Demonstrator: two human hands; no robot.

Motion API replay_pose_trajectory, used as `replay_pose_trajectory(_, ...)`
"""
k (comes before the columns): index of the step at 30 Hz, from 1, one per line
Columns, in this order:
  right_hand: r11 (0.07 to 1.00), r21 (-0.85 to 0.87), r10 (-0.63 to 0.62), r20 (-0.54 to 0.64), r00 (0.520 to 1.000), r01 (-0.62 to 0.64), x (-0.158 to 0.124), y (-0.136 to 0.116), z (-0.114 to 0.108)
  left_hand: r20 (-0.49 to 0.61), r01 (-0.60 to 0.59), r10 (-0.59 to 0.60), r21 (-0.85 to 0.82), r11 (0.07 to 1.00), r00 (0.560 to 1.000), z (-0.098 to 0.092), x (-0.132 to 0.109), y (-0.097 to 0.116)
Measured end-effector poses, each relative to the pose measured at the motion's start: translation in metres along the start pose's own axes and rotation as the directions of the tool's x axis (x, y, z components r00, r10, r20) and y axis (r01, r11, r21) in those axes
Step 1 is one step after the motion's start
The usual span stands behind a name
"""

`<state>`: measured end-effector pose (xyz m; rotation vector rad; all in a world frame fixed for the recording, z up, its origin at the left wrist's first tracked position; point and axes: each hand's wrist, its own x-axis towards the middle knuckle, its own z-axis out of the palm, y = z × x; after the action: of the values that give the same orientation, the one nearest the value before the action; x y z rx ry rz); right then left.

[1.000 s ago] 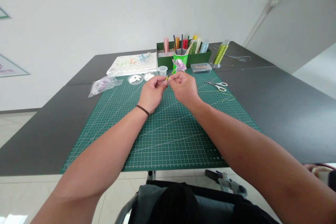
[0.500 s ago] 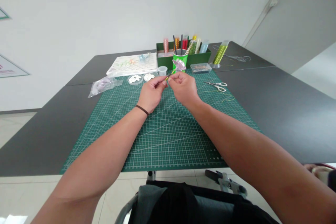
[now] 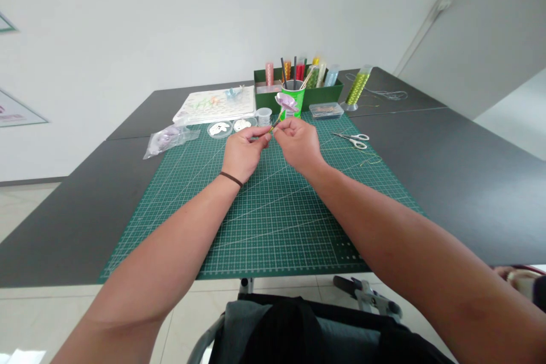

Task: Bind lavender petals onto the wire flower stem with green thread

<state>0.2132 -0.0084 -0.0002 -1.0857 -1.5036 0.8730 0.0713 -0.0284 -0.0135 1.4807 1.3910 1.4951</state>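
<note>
A pale purple artificial flower (image 3: 286, 102) on a thin, yellowish-green stem stands tilted just beyond my fingertips, above the far half of the green cutting mat (image 3: 273, 216). My left hand (image 3: 245, 151) pinches the lower stem between thumb and forefinger; a dark band circles that wrist. Close beside it, my right hand (image 3: 299, 143) is closed, its thumb and fingertips on the same stem. The fingers cover part of the stem, and any thread there is too small to make out. Behind the bloom stands a green cup (image 3: 297, 103) with sticks in it.
Scissors (image 3: 356, 141) lie right of my hands, near loose thread. A clear flat box (image 3: 326, 111), small dishes of white pieces (image 3: 219, 129) and a plastic bag (image 3: 168, 137) lie around. Behind are a white board (image 3: 217, 105), a green box of thread spools (image 3: 336, 94) and a yellow-green spool (image 3: 359, 88).
The flower has turned and shifted slightly to the left and up, its bloom now facing another way. Both hands stay nearly in place, still on the stem.
</note>
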Motion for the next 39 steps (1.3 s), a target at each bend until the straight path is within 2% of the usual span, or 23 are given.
replay_pose_trajectory(4,1.0,0.007,-0.002,0.003,1.0,0.002,0.0,0.0,0.0,-0.03,-0.017,0.017,0.009,1.0,0.999,0.0,-0.001,0.004)
replay_pose_trajectory(10,1.0,-0.012,-0.026,0.005,1.0,0.026,0.0,0.001,0.0,-0.014,0.004,-0.004,-0.018,1.0,1.0,0.002,-0.001,0.004)
replay_pose_trajectory(17,1.0,-0.006,-0.002,-0.007,1.0,0.002,0.002,0.001,0.001,0.024,-0.006,0.003,0.095,0.995,1.0,0.002,-0.002,0.005)
replay_pose_trajectory(24,0.999,-0.021,-0.028,0.01,1.0,0.028,0.0,0.003,0.0,0.05,0.075,-0.076,0.038,0.997,0.996,0.005,-0.008,0.013)
replay_pose_trajectory(29,0.999,-0.007,-0.044,0.039,0.998,0.044,-0.001,0.001,0.0,0.015,-0.02,0.02,0.008,1.0,1.0,0.006,-0.007,0.009)
replay_pose_trajectory(33,0.999,-0.008,-0.053,0.031,0.998,0.053,-0.001,-0.002,0.0,0.045,-0.01,0.013,-0.056,0.998,0.999,0.006,-0.004,0.004)
replay_pose_trajectory(39,1.0,-0.002,-0.025,0.011,1.0,0.025,0.0,-0.001,0.001,0.045,-0.058,0.059,-0.022,0.998,0.997,0.007,-0.001,-0.003)
